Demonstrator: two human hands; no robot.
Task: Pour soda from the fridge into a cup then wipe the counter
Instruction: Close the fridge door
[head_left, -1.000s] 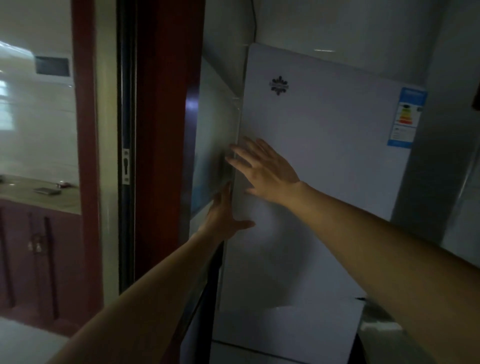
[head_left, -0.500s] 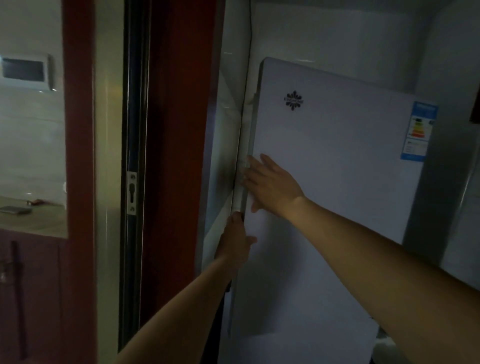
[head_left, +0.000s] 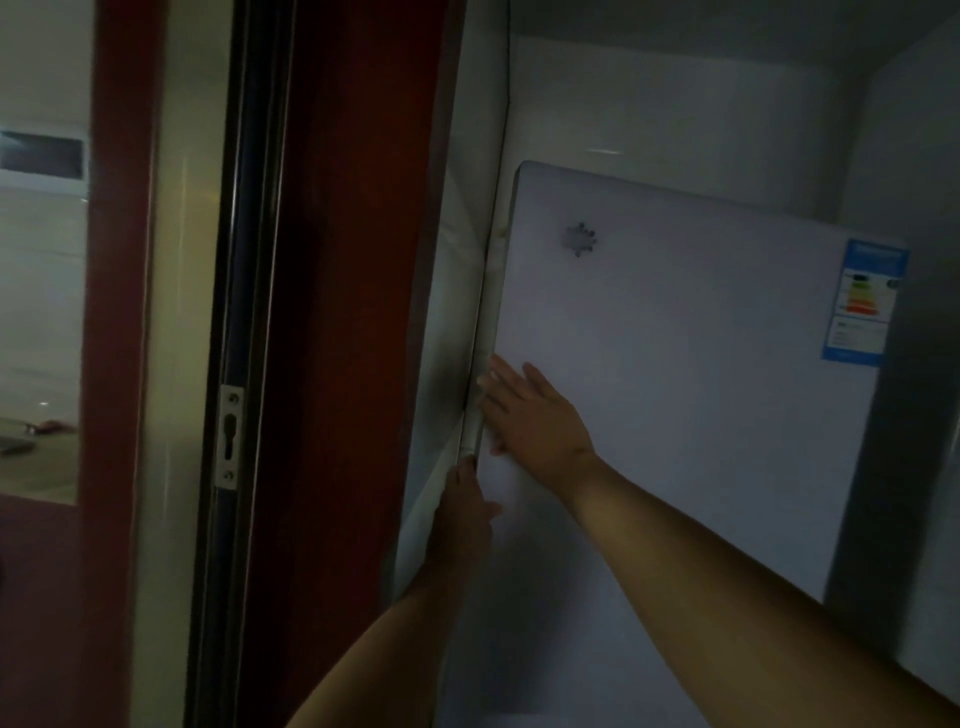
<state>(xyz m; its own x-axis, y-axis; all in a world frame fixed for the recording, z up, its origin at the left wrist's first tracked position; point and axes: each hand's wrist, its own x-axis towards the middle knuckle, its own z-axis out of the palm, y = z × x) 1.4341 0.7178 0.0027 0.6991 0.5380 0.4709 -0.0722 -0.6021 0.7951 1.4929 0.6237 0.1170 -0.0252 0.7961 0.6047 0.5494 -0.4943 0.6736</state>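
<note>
Head view: left hand (head_left: 465, 514) grips the left edge of the tall white glossy fridge door (head_left: 675, 415); right hand (head_left: 537, 421) lies flat just above. Best pull steadily with the 2 hands together; soda unseen.

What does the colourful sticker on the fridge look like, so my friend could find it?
Find the big white fridge door. Look at its upper right corner: the sticker sits there, blue-edged with coloured bars. The only other mark, a small dark emblem, is near the upper left.
</note>
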